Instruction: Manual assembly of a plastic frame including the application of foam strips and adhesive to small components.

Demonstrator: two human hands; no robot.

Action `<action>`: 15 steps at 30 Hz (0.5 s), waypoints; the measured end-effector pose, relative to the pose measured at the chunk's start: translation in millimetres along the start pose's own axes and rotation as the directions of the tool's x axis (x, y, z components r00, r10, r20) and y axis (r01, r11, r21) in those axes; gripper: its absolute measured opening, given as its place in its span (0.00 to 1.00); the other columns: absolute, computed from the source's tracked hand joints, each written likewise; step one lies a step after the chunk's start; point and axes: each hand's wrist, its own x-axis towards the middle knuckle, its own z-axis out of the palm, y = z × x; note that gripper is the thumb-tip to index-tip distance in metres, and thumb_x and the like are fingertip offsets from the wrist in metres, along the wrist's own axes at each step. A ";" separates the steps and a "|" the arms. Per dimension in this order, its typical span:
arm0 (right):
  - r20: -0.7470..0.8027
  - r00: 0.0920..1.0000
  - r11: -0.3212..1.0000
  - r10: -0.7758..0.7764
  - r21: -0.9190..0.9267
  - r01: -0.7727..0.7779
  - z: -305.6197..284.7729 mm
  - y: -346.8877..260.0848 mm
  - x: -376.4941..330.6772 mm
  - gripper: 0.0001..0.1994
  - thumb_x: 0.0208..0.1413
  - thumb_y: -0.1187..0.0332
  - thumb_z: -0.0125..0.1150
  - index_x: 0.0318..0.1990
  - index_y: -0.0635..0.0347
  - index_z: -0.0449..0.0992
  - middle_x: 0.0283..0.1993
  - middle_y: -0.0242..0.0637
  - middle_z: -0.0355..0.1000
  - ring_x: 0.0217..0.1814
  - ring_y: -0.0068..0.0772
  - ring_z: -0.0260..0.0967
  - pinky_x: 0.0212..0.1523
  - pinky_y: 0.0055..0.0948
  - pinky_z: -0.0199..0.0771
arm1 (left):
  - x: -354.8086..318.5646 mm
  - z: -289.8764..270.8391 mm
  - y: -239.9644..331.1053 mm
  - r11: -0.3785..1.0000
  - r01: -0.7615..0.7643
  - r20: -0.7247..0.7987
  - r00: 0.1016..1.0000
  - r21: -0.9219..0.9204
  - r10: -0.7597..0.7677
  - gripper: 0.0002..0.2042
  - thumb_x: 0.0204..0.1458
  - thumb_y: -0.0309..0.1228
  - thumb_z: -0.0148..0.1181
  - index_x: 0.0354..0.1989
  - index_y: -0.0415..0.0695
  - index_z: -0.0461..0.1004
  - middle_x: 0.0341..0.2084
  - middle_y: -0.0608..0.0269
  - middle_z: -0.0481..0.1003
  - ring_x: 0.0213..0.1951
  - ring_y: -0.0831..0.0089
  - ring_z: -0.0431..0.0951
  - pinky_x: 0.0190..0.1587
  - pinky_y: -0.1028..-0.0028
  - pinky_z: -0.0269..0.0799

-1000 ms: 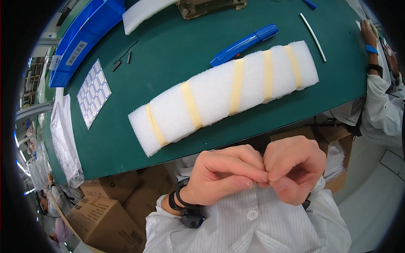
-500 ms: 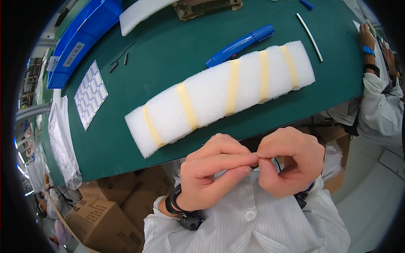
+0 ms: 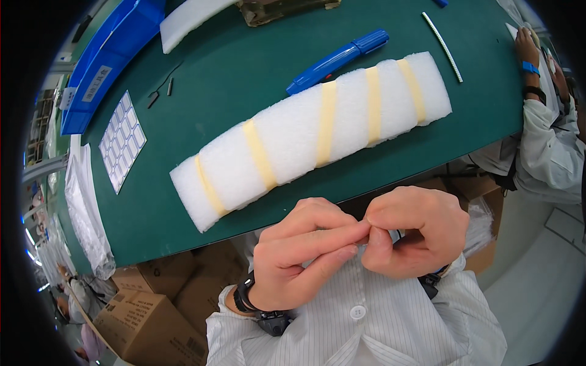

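Note:
My left hand and my right hand meet at the fingertips in front of my shirt, just off the table's near edge. Both are closed in a pinch. Whatever lies between the fingertips is too small and too hidden to name. Beyond them on the green table rests a long white foam block, wrapped with several pale yellow bands. Against its far side lies a thick blue marker pen.
At the left are a blue bin, a label sheet and a clear plastic bag. A white strip lies far right, near a co-worker's hand. Cardboard boxes stand below the table.
The table and its things have shifted slightly left in view. My hands keep their fingertips together, with my left hand a little further left and lower.

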 end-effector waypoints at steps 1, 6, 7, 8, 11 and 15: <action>-0.012 1.000 1.000 -0.016 -0.004 0.016 0.5 0.8 0.0 0.10 0.33 0.78 0.65 0.28 0.55 0.78 0.24 0.31 0.75 0.20 0.27 0.72 0.22 0.20 0.73 | 0.2 0.1 0.0 1.000 0.002 0.002 1.000 -0.009 -0.002 0.15 0.45 0.14 0.63 0.44 0.34 0.80 0.35 0.56 0.78 0.35 0.66 0.75 0.39 0.71 0.69; 0.015 0.999 0.999 0.034 0.027 -0.034 -2.2 0.1 0.1 0.09 0.35 0.78 0.65 0.28 0.57 0.78 0.24 0.30 0.75 0.20 0.27 0.73 0.22 0.19 0.73 | -1.1 -0.3 -3.0 0.999 -0.014 0.002 1.000 -0.031 0.014 0.15 0.45 0.14 0.62 0.44 0.33 0.80 0.36 0.55 0.78 0.37 0.65 0.75 0.41 0.70 0.69; 0.028 0.998 0.997 0.062 0.052 -0.064 -3.4 0.0 0.0 0.09 0.35 0.79 0.65 0.28 0.57 0.78 0.24 0.31 0.75 0.21 0.26 0.73 0.23 0.19 0.73 | -1.4 -1.2 -3.2 0.999 -0.010 0.014 1.000 -0.033 0.011 0.15 0.45 0.14 0.62 0.44 0.33 0.80 0.37 0.55 0.78 0.37 0.65 0.75 0.41 0.70 0.70; 0.027 0.998 0.997 0.062 0.051 -0.064 -4.5 -0.2 0.8 0.09 0.35 0.79 0.65 0.28 0.57 0.78 0.24 0.31 0.75 0.21 0.26 0.73 0.23 0.19 0.73 | -1.4 -2.0 -3.2 0.999 -0.010 0.015 1.000 -0.033 0.011 0.15 0.45 0.14 0.62 0.44 0.33 0.80 0.37 0.55 0.78 0.37 0.65 0.75 0.41 0.70 0.70; 0.081 0.988 0.977 0.129 0.158 -0.140 -5.2 -0.2 4.8 0.09 0.35 0.80 0.64 0.28 0.59 0.78 0.24 0.31 0.75 0.21 0.24 0.73 0.23 0.18 0.73 | -1.9 -2.2 -3.6 0.999 -0.012 0.023 1.000 -0.040 0.013 0.14 0.46 0.15 0.62 0.44 0.33 0.80 0.37 0.54 0.78 0.37 0.64 0.75 0.41 0.70 0.70; 0.137 0.983 0.969 0.124 0.197 -0.149 -5.3 2.2 5.2 0.09 0.35 0.82 0.59 0.28 0.64 0.77 0.24 0.35 0.75 0.22 0.24 0.73 0.23 0.19 0.72 | -4.7 0.3 -4.5 0.999 0.027 -0.006 1.000 -0.029 -0.027 0.14 0.46 0.15 0.62 0.43 0.32 0.79 0.37 0.54 0.78 0.38 0.64 0.75 0.41 0.70 0.70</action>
